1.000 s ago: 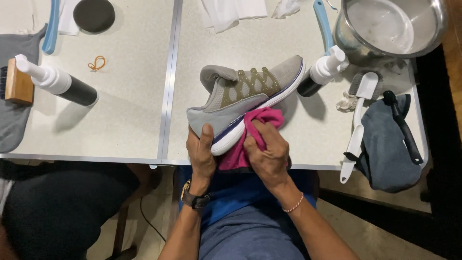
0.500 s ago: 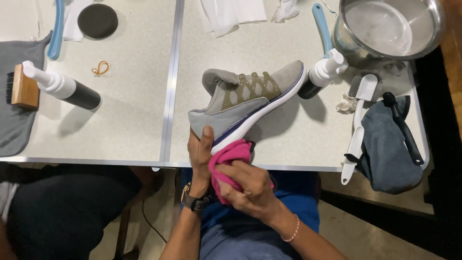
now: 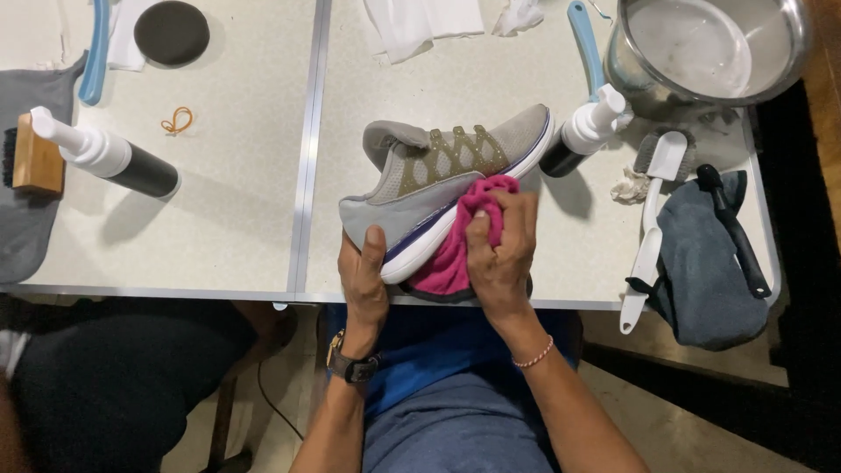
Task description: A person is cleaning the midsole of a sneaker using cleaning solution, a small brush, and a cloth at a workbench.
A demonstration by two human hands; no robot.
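Observation:
A grey sneaker (image 3: 438, 175) with olive lacing and a white sole lies tilted on its side at the near edge of the white table (image 3: 228, 210). My left hand (image 3: 363, 280) grips its heel from below, thumb on the grey upper. My right hand (image 3: 501, 250) is closed on a bunched pink cloth (image 3: 447, 258) and presses it against the sole near the shoe's middle. The cloth hangs down under the shoe toward the table edge.
A foam pump bottle (image 3: 587, 131) stands right of the shoe, another (image 3: 105, 158) lies at left. A steel bowl (image 3: 710, 48), white brush (image 3: 653, 219), grey cloth (image 3: 710, 263) with a black brush (image 3: 731, 228) sit at right. A wooden brush (image 3: 35, 158), rubber band (image 3: 177, 120) at left.
My right hand went down toward the heel with the pink cloth, then came back up along the sole toward the shoe's middle. The left hand keeps its hold on the heel.

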